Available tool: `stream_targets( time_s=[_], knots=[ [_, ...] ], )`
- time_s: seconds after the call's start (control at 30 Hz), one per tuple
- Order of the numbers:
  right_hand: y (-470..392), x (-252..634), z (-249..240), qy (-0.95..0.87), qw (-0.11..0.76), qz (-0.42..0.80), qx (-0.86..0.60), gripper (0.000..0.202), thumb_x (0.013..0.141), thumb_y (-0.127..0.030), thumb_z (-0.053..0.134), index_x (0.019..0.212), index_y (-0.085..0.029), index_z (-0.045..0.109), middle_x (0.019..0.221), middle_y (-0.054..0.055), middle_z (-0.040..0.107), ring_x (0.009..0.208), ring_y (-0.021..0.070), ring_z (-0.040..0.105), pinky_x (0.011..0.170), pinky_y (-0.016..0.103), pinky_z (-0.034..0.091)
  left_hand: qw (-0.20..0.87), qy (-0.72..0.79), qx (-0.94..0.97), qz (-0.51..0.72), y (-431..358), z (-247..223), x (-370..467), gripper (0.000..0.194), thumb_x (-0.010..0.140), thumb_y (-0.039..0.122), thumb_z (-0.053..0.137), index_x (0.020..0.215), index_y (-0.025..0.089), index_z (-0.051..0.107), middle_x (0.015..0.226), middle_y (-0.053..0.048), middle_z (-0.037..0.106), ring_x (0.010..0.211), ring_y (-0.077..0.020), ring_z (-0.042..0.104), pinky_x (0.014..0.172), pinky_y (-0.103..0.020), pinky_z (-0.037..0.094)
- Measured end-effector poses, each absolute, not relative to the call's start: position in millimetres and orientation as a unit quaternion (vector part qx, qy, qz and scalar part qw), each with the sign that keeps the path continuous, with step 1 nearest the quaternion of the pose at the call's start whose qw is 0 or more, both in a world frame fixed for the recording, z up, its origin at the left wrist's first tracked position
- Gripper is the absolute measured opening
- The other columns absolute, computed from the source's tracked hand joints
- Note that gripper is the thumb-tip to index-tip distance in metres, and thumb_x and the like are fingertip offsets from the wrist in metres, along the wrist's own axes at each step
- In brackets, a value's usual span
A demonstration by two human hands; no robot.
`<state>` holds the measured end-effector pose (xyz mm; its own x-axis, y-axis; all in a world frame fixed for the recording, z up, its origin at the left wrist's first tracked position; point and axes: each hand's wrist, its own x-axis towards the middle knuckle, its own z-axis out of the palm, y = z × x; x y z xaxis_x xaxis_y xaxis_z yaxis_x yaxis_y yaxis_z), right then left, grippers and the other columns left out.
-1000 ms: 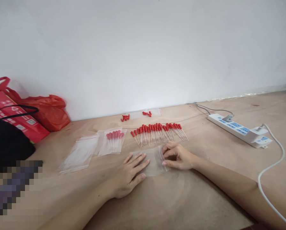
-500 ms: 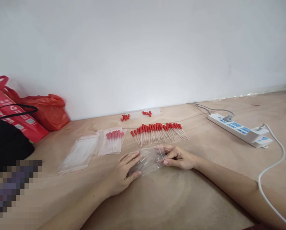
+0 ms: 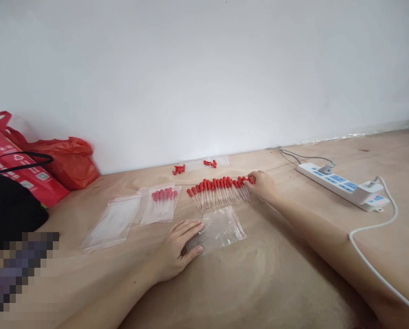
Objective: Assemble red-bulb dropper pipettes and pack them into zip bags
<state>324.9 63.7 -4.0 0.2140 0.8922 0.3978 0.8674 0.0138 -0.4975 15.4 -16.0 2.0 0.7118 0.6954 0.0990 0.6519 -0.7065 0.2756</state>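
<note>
A clear zip bag (image 3: 221,228) lies flat on the wooden table, and my left hand (image 3: 182,246) rests on its left end with the fingers spread. Behind the bag is a row of red-topped droppers (image 3: 216,189) with thin clear stems. My right hand (image 3: 260,185) is at the right end of that row, fingers bent together around red dropper tops, partly hiding them. To the left, a bag with several red-topped droppers (image 3: 164,198) lies beside a stack of flat clear bags (image 3: 117,219).
Loose red caps (image 3: 179,169) and a clear bag (image 3: 225,161) lie near the wall. A white power strip (image 3: 341,185) with cables is at the right. Red bags (image 3: 70,160) and a black item (image 3: 12,210) stand at the left.
My right hand has let go of the clear bag and moved up and right onto the droppers. The bag's right end now lies flat. My left hand has stayed in place.
</note>
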Motion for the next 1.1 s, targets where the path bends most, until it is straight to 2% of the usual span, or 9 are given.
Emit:
stream_targets(
  time_s=[0.1,0.23,0.33,0.43,0.6,0.73,0.9,1.0,1.1],
  knots=[
    [83,327,-4,-0.594,0.281,-0.012,-0.753,0.033,0.074,-0.035,0.05,0.093,-0.012,0.063,0.093,0.014,0.058,0.083,0.0217,0.056,0.071,0.029,0.039,0.111,0.369,0.918,0.094,-16,2,15,0.046,0.084,0.041,0.041,0.126,0.021,0.04,0.13,-0.006,0.043,0.121,-0.023,0.037,0.102,-0.046,0.026],
    [90,320,-8,-0.585,0.252,0.006,-0.771,0.031,0.075,-0.038,0.047,0.084,-0.015,0.067,0.095,0.014,0.058,0.082,0.0221,0.058,0.07,0.03,0.04,0.108,0.369,0.919,0.089,-16,1,16,0.045,0.085,0.041,0.04,0.125,0.022,0.04,0.131,-0.006,0.042,0.121,-0.0223,0.036,0.102,-0.046,0.025],
    [91,319,-6,-0.578,0.263,0.012,-0.772,0.026,0.073,-0.035,0.049,0.078,-0.016,0.067,0.094,0.013,0.059,0.082,0.022,0.058,0.069,0.03,0.04,0.108,0.368,0.919,0.09,-16,2,16,0.045,0.085,0.04,0.041,0.125,0.022,0.04,0.131,-0.006,0.042,0.121,-0.0221,0.036,0.102,-0.046,0.025],
    [87,324,6,-0.558,0.32,0.037,-0.764,0.02,0.07,-0.033,0.052,0.074,-0.016,0.064,0.085,0.011,0.062,0.08,0.0211,0.058,0.067,0.029,0.041,0.109,0.367,0.92,0.089,-16,2,16,0.044,0.085,0.04,0.04,0.125,0.023,0.04,0.131,-0.006,0.042,0.12,-0.0221,0.037,0.102,-0.047,0.025],
    [67,327,21,-0.515,0.52,0.245,-0.636,0.021,0.073,-0.039,0.051,0.076,-0.018,0.05,0.068,0.004,0.061,0.053,0.0109,0.053,0.05,0.023,0.039,0.109,0.359,0.921,0.109,-14,-1,15,0.044,0.084,0.039,0.042,0.126,0.024,0.039,0.13,-0.005,0.043,0.12,-0.022,0.037,0.102,-0.045,0.026],
    [43,316,6,-0.461,0.601,0.357,-0.547,0.032,0.069,-0.048,0.054,0.073,-0.019,0.042,0.059,-0.001,0.056,0.044,0.0076,0.047,0.043,0.021,0.038,0.106,0.355,0.921,0.123,-13,-2,15,0.044,0.084,0.039,0.043,0.126,0.025,0.039,0.129,-0.005,0.044,0.119,-0.0222,0.038,0.1,-0.044,0.028],
    [21,296,-17,-0.355,0.634,0.438,-0.529,0.027,0.068,-0.043,0.057,0.073,-0.021,0.041,0.058,-0.002,0.054,0.045,0.0098,0.051,0.044,0.024,0.042,0.108,0.362,0.919,0.113,-14,1,18,0.047,0.084,0.04,0.042,0.127,0.023,0.036,0.128,-0.006,0.045,0.119,-0.0223,0.038,0.1,-0.043,0.028],
    [8,285,-20,-0.335,0.602,0.521,-0.504,0.017,0.072,-0.033,0.054,0.069,-0.023,0.041,0.059,0.001,0.056,0.051,0.0132,0.057,0.051,0.028,0.048,0.11,0.372,0.915,0.11,-16,2,18,0.049,0.084,0.041,0.042,0.128,0.022,0.033,0.129,-0.006,0.044,0.119,-0.0227,0.038,0.1,-0.043,0.028],
    [-4,279,-17,-0.361,0.546,0.589,-0.474,0.018,0.067,-0.029,0.061,0.068,-0.022,0.045,0.065,0.003,0.061,0.057,0.0151,0.061,0.055,0.03,0.051,0.112,0.375,0.913,0.112,-17,1,17,0.05,0.084,0.043,0.042,0.129,0.022,0.032,0.129,-0.006,0.043,0.119,-0.0229,0.037,0.1,-0.042,0.029]
  ],
)
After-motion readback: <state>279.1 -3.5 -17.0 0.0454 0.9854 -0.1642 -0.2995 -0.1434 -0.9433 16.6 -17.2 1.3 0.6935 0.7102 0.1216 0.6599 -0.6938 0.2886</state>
